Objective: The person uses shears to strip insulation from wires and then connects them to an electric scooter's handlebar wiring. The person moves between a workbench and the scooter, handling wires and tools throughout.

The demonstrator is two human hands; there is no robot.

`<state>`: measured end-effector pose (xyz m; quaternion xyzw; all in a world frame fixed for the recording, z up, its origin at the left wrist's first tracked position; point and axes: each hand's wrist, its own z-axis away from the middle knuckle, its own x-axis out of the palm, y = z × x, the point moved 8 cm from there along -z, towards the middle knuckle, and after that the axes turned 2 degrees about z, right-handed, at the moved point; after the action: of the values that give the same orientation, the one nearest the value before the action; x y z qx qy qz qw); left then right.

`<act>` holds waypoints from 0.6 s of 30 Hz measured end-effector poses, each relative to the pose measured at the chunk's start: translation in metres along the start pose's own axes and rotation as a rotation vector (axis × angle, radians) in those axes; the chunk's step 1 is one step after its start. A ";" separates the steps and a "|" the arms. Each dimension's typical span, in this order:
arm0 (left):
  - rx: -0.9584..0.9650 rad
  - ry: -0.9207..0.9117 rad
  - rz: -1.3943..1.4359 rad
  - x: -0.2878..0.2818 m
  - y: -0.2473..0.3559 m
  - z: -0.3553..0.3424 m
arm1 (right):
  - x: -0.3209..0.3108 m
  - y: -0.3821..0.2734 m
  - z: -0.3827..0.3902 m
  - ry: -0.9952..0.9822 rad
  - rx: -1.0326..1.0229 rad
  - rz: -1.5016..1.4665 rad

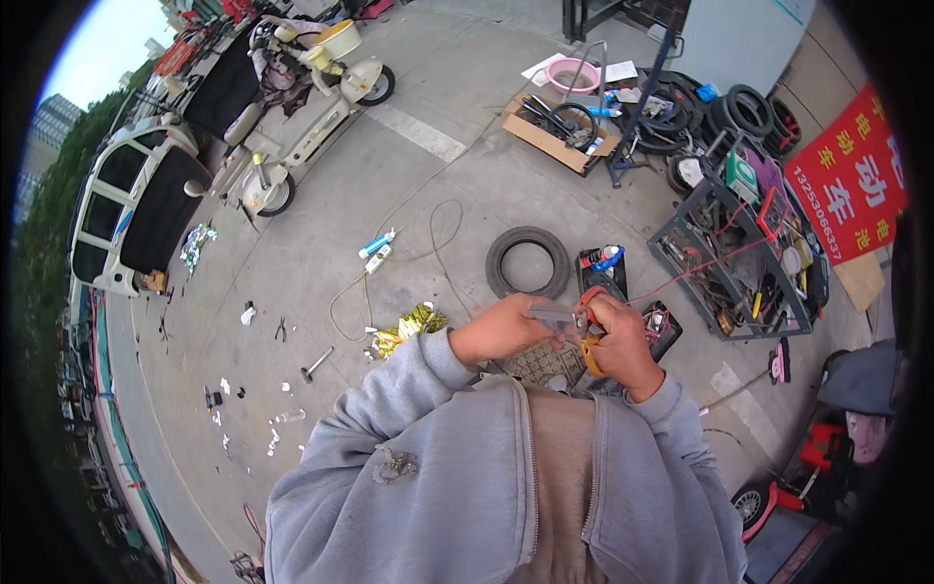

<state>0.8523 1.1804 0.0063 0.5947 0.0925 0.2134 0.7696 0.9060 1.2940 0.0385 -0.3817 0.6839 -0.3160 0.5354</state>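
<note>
In front of my chest, my left hand (506,329) is closed on a grey flat piece (553,313) that points toward my other hand. My right hand (625,341) grips a hand tool with orange and yellow handles (591,358), perhaps pliers. The tool's head meets the grey piece between both hands, but the fingers partly hide the contact. Below them lies a patterned tan mat or board (533,366), mostly covered by my arms. Just beyond my hands, a black tyre (499,263) rests flat on the ground.
A black tray (592,282) holds bottles. To the right stands a grey metal tool cart (700,302); behind it are stacked tyres (749,109). A cardboard box (555,139), power strip (378,258), gold foil (413,329), hammer (317,364) and parked scooter (302,146) surround the work spot.
</note>
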 end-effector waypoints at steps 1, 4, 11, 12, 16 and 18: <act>0.054 0.082 0.062 -0.022 -0.004 0.022 | 0.028 -0.009 -0.017 -0.065 -0.009 -0.003; 0.072 0.308 -0.015 -0.095 -0.031 0.091 | 0.120 -0.038 -0.069 -0.255 -0.069 -0.004; 0.107 0.931 -0.196 -0.233 -0.079 0.277 | 0.350 -0.125 -0.158 -0.538 -0.142 -0.098; 0.123 1.000 -0.213 -0.250 -0.079 0.303 | 0.374 -0.141 -0.169 -0.549 -0.167 -0.118; 0.134 1.213 -0.169 -0.304 -0.083 0.388 | 0.465 -0.195 -0.199 -0.604 -0.207 -0.193; 0.118 1.274 -0.175 -0.335 -0.086 0.416 | 0.505 -0.211 -0.217 -0.638 -0.212 -0.194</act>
<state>0.7372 0.6520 0.0019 0.3832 0.5908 0.4557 0.5444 0.6653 0.7576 0.0169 -0.5779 0.4717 -0.1572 0.6472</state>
